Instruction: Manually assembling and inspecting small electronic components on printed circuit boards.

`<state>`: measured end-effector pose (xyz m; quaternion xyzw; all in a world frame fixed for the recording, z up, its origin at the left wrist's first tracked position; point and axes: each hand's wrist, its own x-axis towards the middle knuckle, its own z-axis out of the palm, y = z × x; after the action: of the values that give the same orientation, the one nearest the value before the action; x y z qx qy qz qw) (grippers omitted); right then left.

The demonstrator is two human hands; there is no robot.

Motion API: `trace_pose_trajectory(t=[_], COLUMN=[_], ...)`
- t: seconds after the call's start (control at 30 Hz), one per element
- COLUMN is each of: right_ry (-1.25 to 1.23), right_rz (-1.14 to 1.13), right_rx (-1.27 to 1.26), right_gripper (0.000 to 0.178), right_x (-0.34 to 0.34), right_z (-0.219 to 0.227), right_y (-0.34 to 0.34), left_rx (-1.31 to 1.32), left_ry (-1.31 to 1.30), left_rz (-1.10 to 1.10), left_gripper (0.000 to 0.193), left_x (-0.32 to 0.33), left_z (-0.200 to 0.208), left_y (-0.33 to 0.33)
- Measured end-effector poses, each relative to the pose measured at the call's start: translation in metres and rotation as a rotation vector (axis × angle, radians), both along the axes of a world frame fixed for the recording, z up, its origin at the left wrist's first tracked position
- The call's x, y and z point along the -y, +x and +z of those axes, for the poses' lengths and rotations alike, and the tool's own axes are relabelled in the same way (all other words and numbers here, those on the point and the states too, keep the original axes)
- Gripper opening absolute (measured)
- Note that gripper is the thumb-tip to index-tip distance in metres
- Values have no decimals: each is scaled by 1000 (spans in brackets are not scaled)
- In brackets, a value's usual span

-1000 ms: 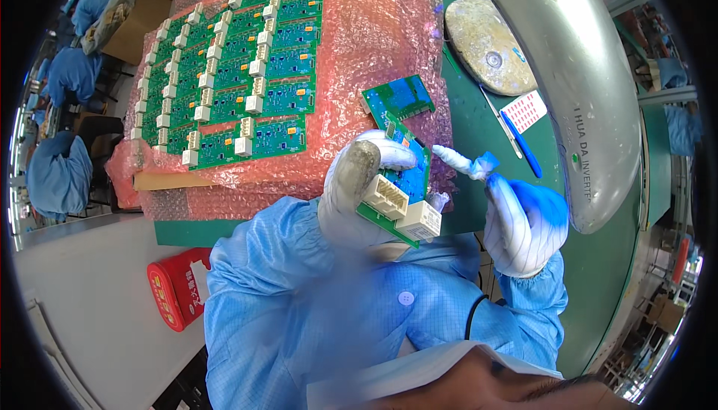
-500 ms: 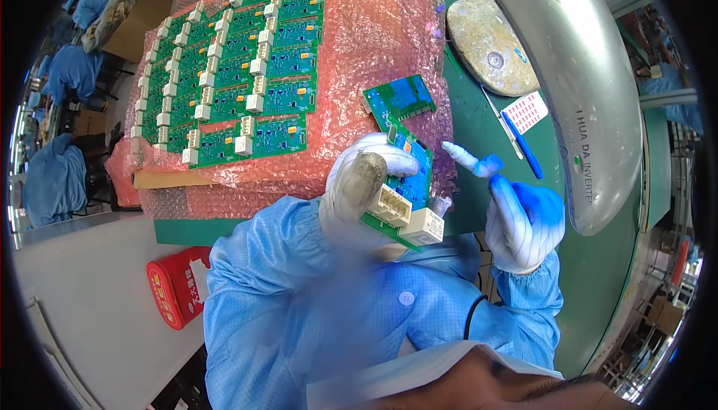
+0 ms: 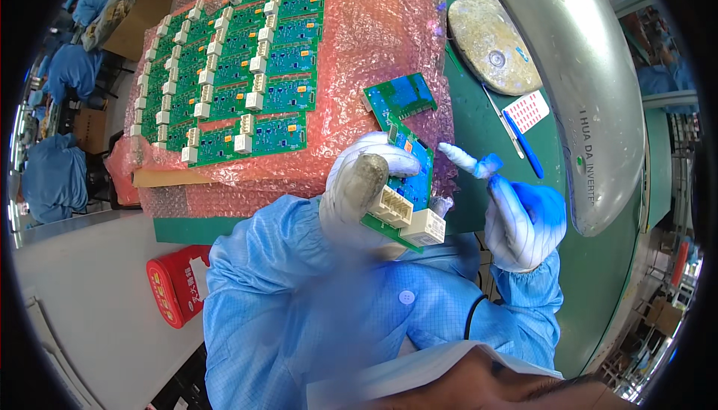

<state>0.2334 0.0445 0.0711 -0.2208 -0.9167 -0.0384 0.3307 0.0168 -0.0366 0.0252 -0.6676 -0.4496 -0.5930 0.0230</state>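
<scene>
a: we note the left hand, gloved white, gripping a green circuit board with white connectors, lifted above the near edge of the green counter.

b: agreed. our right hand, blue-palmed glove, holds nothing; fingers loosely curled, index finger pointing at the board, not touching.

a: another board lies on pink bubble wrap just beyond. rows of boards further left.

b: blue pen right of it.
</scene>
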Motion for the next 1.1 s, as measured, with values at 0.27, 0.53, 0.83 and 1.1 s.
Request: trace_pose_trajectory(t=[0.27, 0.53, 0.83, 1.1], right_ry=[61, 74, 121, 57], right_rz=[-63, -103, -132, -126], right_rx=[114, 134, 154, 269], right_gripper=[46, 43, 42, 45], right_x=[1, 10, 14, 14], right_z=[13, 37, 38, 50], right_y=[-8, -15, -19, -20], left_rx=[-50, -7, -49, -109], left_ry=[-112, -19, 5, 52], left_rz=[-36, -57, 16, -27], left_gripper=[70, 71, 60, 65], left_x=[-2, -6, -10, -9], left_z=[8, -4, 7, -2], left_y=[-6, -2, 5, -1])
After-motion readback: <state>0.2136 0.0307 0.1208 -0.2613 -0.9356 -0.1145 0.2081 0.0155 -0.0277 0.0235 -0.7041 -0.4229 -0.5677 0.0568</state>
